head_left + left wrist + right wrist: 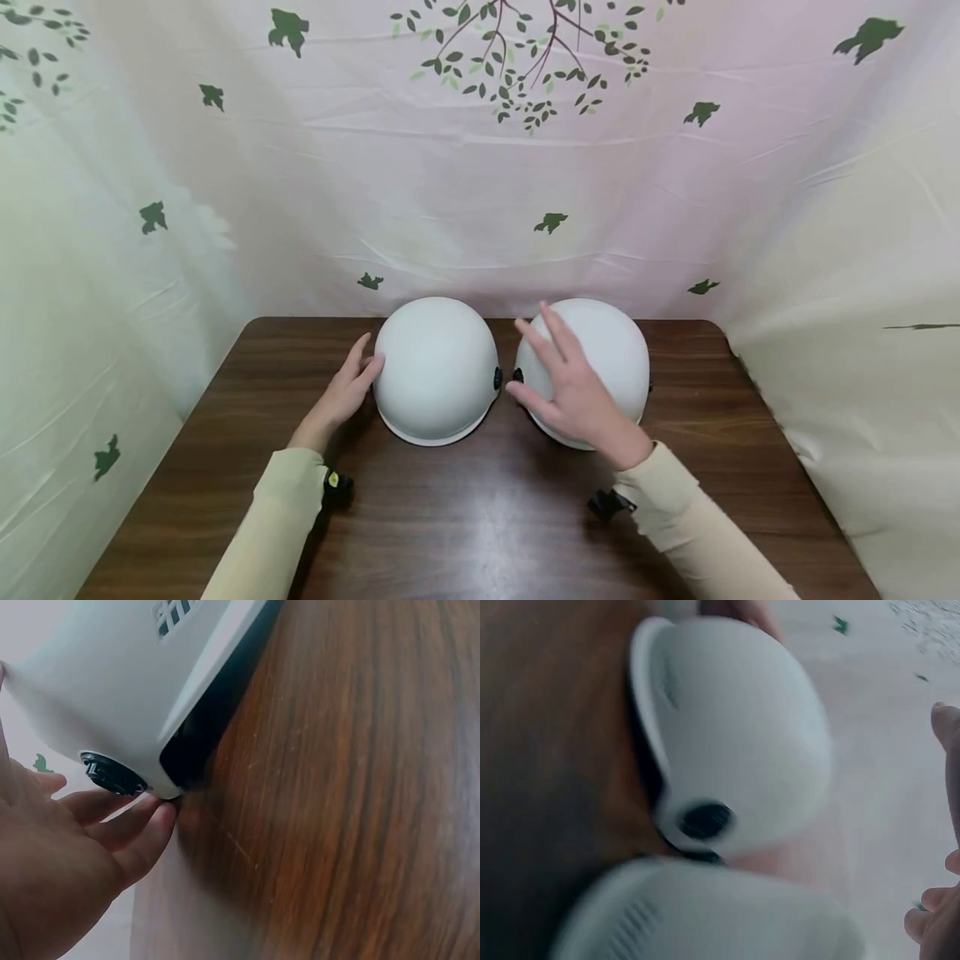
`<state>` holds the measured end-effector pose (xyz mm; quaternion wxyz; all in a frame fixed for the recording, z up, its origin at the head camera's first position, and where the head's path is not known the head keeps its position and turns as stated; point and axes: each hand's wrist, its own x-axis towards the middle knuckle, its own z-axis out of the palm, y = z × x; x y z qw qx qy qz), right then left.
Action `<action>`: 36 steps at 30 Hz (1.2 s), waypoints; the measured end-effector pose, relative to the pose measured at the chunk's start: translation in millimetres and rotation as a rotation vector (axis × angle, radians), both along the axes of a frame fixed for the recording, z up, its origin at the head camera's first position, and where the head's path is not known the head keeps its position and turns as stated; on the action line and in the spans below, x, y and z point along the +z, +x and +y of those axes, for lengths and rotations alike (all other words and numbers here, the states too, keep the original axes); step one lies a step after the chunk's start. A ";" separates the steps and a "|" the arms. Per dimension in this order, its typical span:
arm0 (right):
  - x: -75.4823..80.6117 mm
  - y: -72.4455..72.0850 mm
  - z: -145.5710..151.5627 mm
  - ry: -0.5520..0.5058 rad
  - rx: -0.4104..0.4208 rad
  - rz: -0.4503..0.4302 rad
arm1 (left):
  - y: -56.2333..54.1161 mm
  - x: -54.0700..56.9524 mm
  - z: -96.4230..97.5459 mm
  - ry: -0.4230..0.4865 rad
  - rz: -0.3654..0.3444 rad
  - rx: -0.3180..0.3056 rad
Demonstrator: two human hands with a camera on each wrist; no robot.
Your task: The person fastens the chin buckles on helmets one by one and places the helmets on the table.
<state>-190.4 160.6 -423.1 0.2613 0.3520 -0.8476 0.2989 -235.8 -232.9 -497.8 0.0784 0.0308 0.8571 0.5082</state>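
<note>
Two white helmets stand dome up, side by side, toward the back of the table. My left hand [347, 389] touches the side of the left helmet [435, 367]; in the left wrist view its fingers [142, 832] reach to the lower rim, just below a black round knob [112, 774]. Over the right helmet [607, 350] my right hand [573, 392] is held with fingers spread, hiding part of the dome. In the right wrist view both helmets are blurred, and the right hand [945, 915] shows at the edge, apart from them.
The dark wood-grain table [465, 517] has rounded back corners. Behind and beside it hangs a pale cloth [420, 192] printed with green leaves and branches. Each wrist carries a small black camera, such as the left wrist's camera [339, 489].
</note>
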 end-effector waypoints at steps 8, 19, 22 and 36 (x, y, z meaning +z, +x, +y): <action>-39.9 -3.6 -41.7 0.127 0.019 -0.121 | -1.9 -4.7 6.4 0.093 -0.022 0.022; -61.5 -9.8 -66.7 0.110 0.000 -0.249 | -1.0 -6.7 8.4 0.178 0.037 0.063; -64.9 -11.0 -69.2 0.114 -0.019 -0.249 | -1.6 -6.2 7.1 0.202 0.053 0.074; -60.7 -10.8 -73.1 0.107 -0.024 -0.235 | -0.8 -9.1 8.6 0.225 0.127 0.104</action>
